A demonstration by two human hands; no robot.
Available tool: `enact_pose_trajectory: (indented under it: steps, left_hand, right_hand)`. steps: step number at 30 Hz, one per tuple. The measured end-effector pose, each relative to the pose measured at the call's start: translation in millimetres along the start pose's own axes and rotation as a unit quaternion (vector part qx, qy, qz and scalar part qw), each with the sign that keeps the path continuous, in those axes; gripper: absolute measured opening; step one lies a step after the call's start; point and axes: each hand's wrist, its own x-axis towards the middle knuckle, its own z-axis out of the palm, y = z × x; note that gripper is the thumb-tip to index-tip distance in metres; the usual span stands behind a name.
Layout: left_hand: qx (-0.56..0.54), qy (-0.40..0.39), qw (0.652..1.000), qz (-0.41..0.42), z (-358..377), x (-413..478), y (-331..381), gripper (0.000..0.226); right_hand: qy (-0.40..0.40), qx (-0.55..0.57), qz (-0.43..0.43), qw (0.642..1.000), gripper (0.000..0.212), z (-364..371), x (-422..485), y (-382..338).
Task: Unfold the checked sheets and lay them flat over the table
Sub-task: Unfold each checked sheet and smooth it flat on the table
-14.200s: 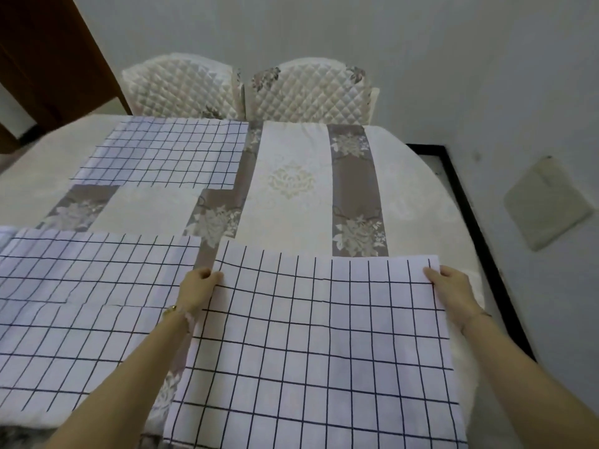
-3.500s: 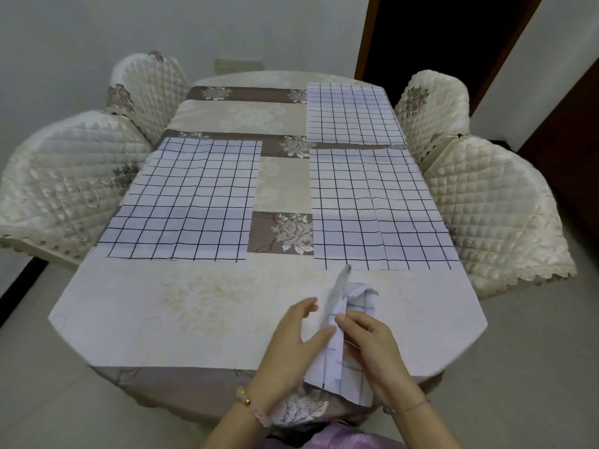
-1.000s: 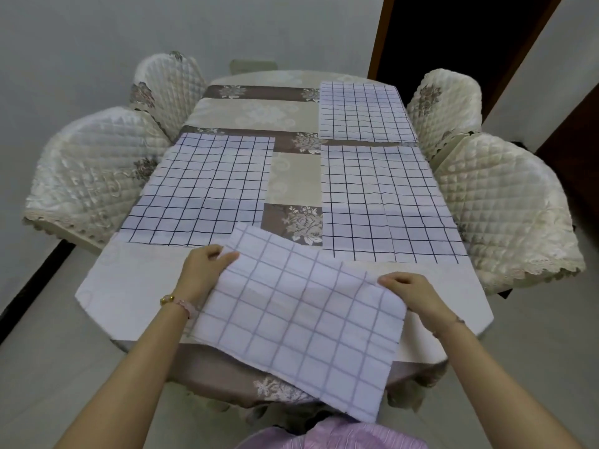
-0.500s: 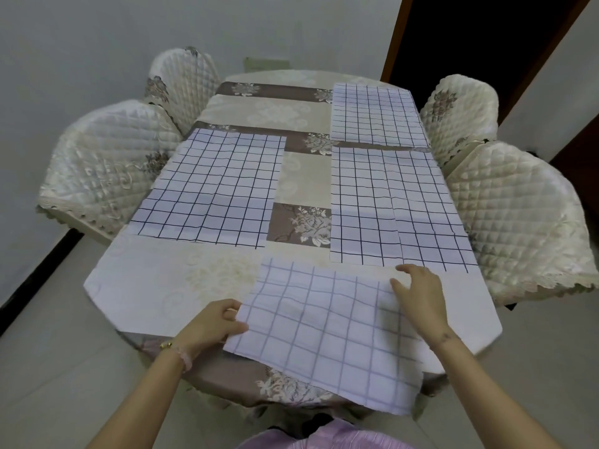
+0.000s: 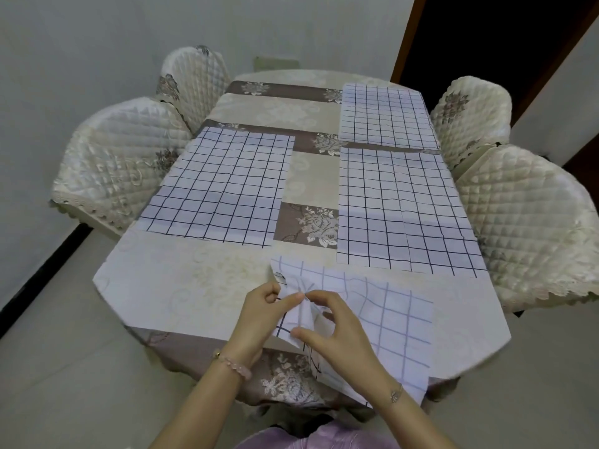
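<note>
Both hands have come together since half a second ago, when they lay apart on the two sides of the nearest checked sheet [image 5: 398,319]; now they meet over its left part, and the cloth there is gathered into a raised, crumpled fold where it lay smooth before. The left hand [image 5: 259,315] has its fingers curled and pinches that fold between thumb and forefinger. The right hand [image 5: 337,332] is curled round the same bunch from the other side, with its thumb under the cloth and its fingers over it. This sheet lies at the near end of the table [image 5: 194,280], right of the table's middle, and its near edge hangs down past the table's near edge. Three more checked sheets lie flat on the table. The left sheet [image 5: 220,186] covers the table's left half at mid-length. The right sheet [image 5: 402,209] lies along the table's right side and shows a seam or overlap down its middle. The far sheet [image 5: 385,115] sits beyond it at the table's far right corner. Four quilted chairs stand at the table, two on its left side [image 5: 113,163] [image 5: 194,82] and two on its right [image 5: 531,222] [image 5: 470,108]. Each wrist wears a bracelet [image 5: 231,364].
</note>
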Motion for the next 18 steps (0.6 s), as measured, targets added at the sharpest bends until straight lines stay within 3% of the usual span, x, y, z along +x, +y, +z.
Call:
enact_pose_trajectory:
  steps: [5,10,15,18]
  left_hand:
    - [-0.05,-0.024,0.998,-0.008,4.0,0.8,2.9,0.045]
    - [-0.02,-0.096,0.993,-0.061,3.4,-1.4,2.0,0.066]
    - [-0.018,-0.092,0.994,-0.048,-7.0,-5.5,10.4,0.025]
    - [0.01,-0.062,0.998,-0.016,-25.6,-6.3,20.7,0.017]
  right_hand:
    - [0.094,0.071,0.009,0.993,0.005,-4.7,0.3,5.5]
    - [0.129,0.127,0.032,0.983,0.008,-16.6,6.5,9.7]
    - [0.133,0.143,0.029,0.98,0.025,-39.6,12.7,16.7]
    - [0.172,0.148,0.023,0.974,0.022,-62.6,16.6,22.3]
